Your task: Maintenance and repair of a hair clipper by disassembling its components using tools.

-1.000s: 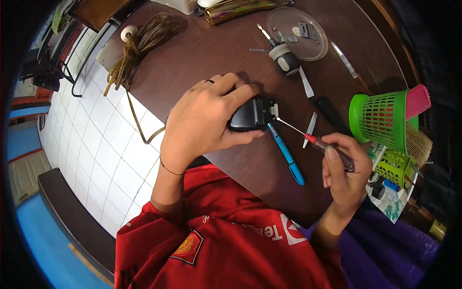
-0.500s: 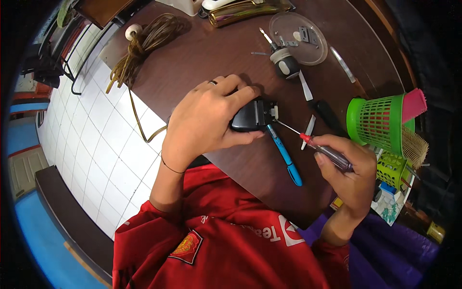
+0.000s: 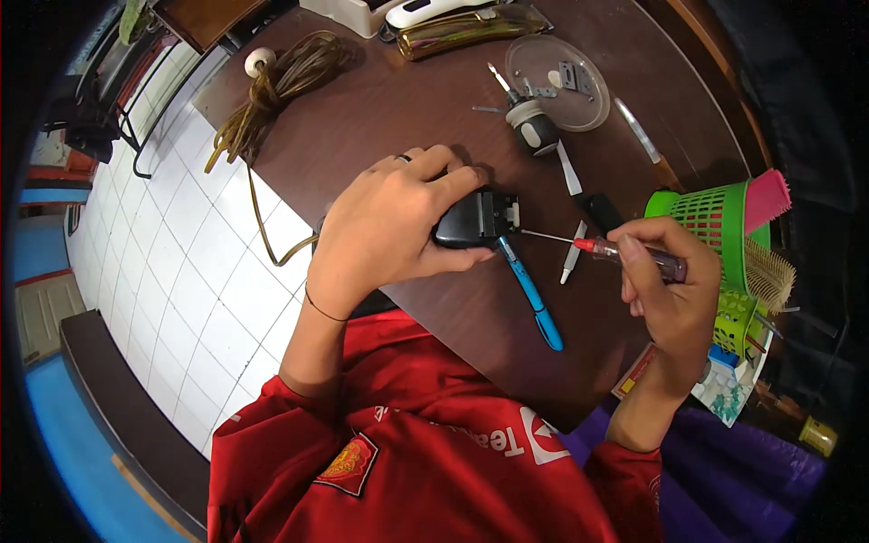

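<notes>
My left hand (image 3: pixel 380 222) is wrapped around a black hair clipper (image 3: pixel 463 221), holding it on the brown table with its head toward the right. A small white piece (image 3: pixel 515 215) shows at that head. In my right hand (image 3: pixel 674 281) is a screwdriver (image 3: pixel 638 256) with a red collar and dark see-through handle. Its thin shaft points left, and the tip is close to the clipper head's lower corner; whether they touch I cannot tell. A blue pen (image 3: pixel 532 299) lies just below the clipper. Between pen and screwdriver handle rests a small white tool (image 3: pixel 572 258).
A clear round lid (image 3: pixel 593 113) holds metal blade parts (image 3: pixel 575 79). Beside it stands a grey-black screwdriver (image 3: pixel 532 125). Green baskets (image 3: pixel 697 217) with a pink comb (image 3: pixel 768 201) crowd the right edge. A coiled brown cord (image 3: pixel 281 86) and a gold clipper (image 3: pixel 471 32) lie farther back.
My right hand has moved up and slightly right, bringing the screwdriver closer to level, with its grip shifted on the handle. My left hand keeps the clipper in nearly the same place.
</notes>
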The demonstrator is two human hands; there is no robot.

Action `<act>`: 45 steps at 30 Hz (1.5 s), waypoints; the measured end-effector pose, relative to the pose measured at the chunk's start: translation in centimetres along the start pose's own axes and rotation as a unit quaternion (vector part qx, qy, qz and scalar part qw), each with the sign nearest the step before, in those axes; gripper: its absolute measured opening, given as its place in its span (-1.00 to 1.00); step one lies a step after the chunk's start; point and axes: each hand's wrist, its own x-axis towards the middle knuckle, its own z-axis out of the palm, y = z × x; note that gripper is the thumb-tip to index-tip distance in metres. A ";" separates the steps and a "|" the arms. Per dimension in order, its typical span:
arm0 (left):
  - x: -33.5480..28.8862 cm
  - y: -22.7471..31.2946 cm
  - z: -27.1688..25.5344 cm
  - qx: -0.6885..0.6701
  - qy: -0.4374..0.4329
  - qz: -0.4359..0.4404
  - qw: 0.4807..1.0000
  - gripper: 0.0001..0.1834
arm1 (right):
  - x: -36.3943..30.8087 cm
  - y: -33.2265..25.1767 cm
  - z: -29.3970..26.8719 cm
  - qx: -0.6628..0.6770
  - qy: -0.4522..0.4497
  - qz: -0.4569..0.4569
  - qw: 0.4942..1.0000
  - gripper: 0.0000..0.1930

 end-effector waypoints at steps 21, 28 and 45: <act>0.0 0.0 0.1 -0.006 0.011 0.007 1.000 -0.39 | 0.4 -0.2 0.3 0.017 -0.012 0.010 1.000 -0.86; -0.1 -0.1 0.0 0.000 0.003 0.003 1.000 -0.39 | 0.7 0.0 -0.2 -0.018 -0.038 -0.027 0.999 -0.88; 0.7 0.3 -0.3 -0.019 -0.011 0.014 1.000 -0.42 | 3.2 -0.3 -1.8 -0.062 -0.067 -0.188 0.978 -0.85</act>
